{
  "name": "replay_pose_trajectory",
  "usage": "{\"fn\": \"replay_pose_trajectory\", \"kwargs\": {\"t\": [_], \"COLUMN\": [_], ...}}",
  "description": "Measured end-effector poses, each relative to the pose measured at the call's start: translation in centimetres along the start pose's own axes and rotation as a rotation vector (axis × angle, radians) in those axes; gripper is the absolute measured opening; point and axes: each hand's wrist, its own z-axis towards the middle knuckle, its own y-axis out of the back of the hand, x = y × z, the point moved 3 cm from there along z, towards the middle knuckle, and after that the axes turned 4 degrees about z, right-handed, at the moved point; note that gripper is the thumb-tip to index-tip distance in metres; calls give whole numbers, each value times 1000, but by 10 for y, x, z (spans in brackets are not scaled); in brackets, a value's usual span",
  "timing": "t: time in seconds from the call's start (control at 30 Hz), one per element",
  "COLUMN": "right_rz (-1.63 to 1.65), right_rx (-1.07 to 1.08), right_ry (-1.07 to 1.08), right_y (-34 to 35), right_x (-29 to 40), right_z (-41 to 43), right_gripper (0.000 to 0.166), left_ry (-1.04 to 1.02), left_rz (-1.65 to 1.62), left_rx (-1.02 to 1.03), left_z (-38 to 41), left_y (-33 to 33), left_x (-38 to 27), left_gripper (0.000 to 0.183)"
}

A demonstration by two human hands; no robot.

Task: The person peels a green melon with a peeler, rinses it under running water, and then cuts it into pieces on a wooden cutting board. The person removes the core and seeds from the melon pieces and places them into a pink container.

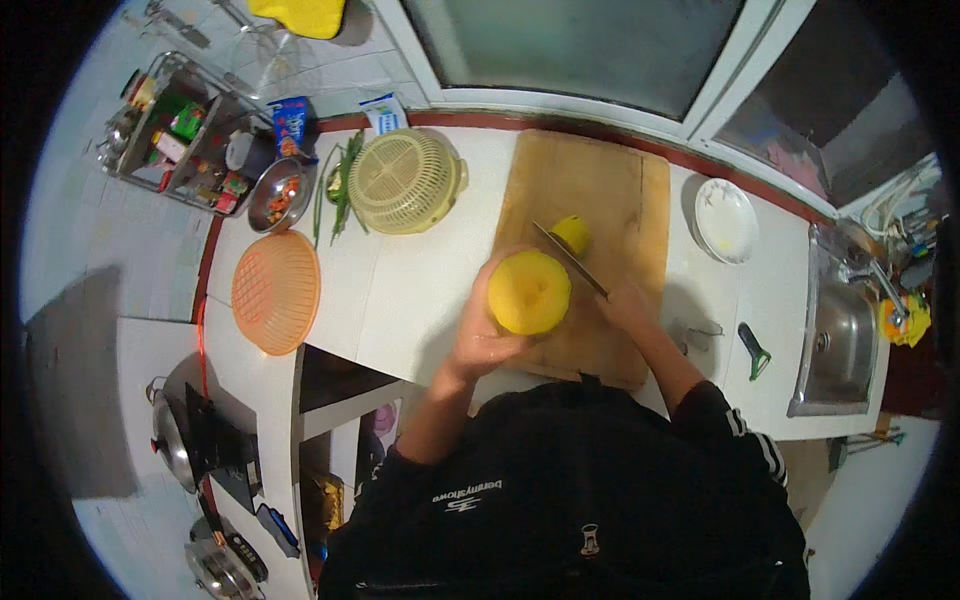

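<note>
My left hand [480, 330] grips a large yellow piece of fruit or squash [529, 292] from its left and near sides. The face turned up to me is round, with a small hollow near its middle. In my right hand [628, 306] is a knife [571, 259], its blade slanting up and left past the far side of the held piece. A smaller yellow chunk [573, 234] lies on the wooden cutting board [592, 172], just beyond the blade. The held piece hides part of the board beneath it.
At the right are a white plate [726, 220], a peeler [754, 351] and a steel sink [840, 330]. Leftward stand a pale yellow colander [405, 180], green onions [346, 187], an orange basket [276, 292] and a metal bowl [259, 199] with chopped orange-red pieces.
</note>
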Motion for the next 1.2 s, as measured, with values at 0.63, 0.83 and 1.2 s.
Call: {"fn": "replay_pose_trajectory", "kwargs": {"t": [0.63, 0.83, 1.2], "right_rz": [-28, -54, 132], "right_rx": [120, 119, 124], "right_ry": [-77, -55, -69], "right_y": [18, -7, 18], "right_x": [21, -9, -12], "right_z": [-22, -3, 5], "right_gripper": [38, 36, 38], "left_ry": [-265, -196, 375], "left_rz": [149, 44, -616], "left_rx": [-262, -254, -263], "left_z": [-40, -38, -13], "left_y": [-7, -9, -2], "left_x": [-68, -52, 25], "left_gripper": [93, 89, 65]}}
